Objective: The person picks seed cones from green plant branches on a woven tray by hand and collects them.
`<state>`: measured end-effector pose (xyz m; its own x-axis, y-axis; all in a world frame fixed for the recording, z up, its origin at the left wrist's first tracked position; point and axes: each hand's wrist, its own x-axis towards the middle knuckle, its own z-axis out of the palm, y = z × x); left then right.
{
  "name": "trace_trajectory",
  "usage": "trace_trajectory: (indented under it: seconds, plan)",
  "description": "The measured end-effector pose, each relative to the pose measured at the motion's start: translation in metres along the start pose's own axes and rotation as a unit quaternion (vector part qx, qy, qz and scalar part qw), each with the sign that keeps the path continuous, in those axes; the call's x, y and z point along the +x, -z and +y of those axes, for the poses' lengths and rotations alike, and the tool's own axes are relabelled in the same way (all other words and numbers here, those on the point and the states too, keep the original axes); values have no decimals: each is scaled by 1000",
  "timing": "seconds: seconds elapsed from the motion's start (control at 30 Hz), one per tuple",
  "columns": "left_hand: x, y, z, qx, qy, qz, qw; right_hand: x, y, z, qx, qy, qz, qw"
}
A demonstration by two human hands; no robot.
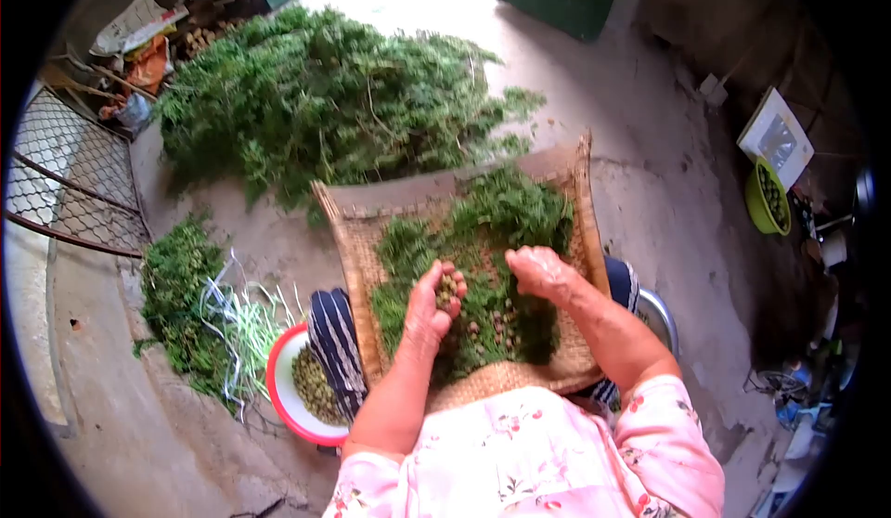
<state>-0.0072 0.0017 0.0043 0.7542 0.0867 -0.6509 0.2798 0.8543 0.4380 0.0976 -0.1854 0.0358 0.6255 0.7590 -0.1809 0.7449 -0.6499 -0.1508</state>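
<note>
"Cupping small greenish pieces [446,291], your left hand [431,306] stands half-curled. Your right hand [538,272]?"
"Seemingly bunched; any grip cannot be told. Leafy sprigs [520,207] lie just beyond it on your woven tray [580,344], farther from your left."

- We can read no text, label, brand, number or sign anywhere in this view.
- On the white panel [763,130] leaning at the right, we see a grey patch, too small to make out.
- On the crumpled white sheet [137,22] at upper left, we can make out no lettering.
</note>
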Motion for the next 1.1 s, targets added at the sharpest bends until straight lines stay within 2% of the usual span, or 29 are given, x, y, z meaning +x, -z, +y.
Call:
trace_trajectory:
  seconds: [0.03, 0.17, 0.23, 0.33, 0.43, 0.57, 0.63, 0.83, 0.9, 0.97, 1.07, 1.1]
  plan:
    - [1, 0, 1, -6, -7, -4, 1000, 0, -4, -1, -2, 5, 59, 998]
    - [10, 11, 3, -21, 8, 5, 1000, 8, -29, 25, 68, 21, 113, 991]
    - [6, 8, 4, -13, 0, 17, 1000, 12, -21, 25, 60, -34, 96, 993]
    - [3, 4, 4, -1, -4, 36, 999, 11, -3, 27, 35, -28, 28, 999]
    - [2, 3, 3, 0, -1, 23, 1000, 15, 2, 25, 2, -74, -34, 997]
    - [0, 0, -1, 22, -2, 23, 999, 14, 13, 29, 49, -94, -39, 994]
    - [-2, -5, -2, 28, 8, 41, 999, 10, 19, 32, 77, -61, -43, 994]
    - [-3, -6, -2, 31, 7, 25, 999, 18, -4, 28, 11, -55, -65, 996]
    - [-3, -4, -2, 32, 10, 29, 999, 19, 3, 29, 86, -95, -96, 987]
    - [-2, -4, -3, 29, 12, 33, 999, 14, 10, 33, 213, -78, 27, 974]
    - [-3, -6, -4, 32, 16, 34, 999, 15, 18, 30, 232, -58, 77, 968]
    - [-3, -6, -4, 34, 18, 29, 999, 18, 10, 30, 233, -93, 70, 965]
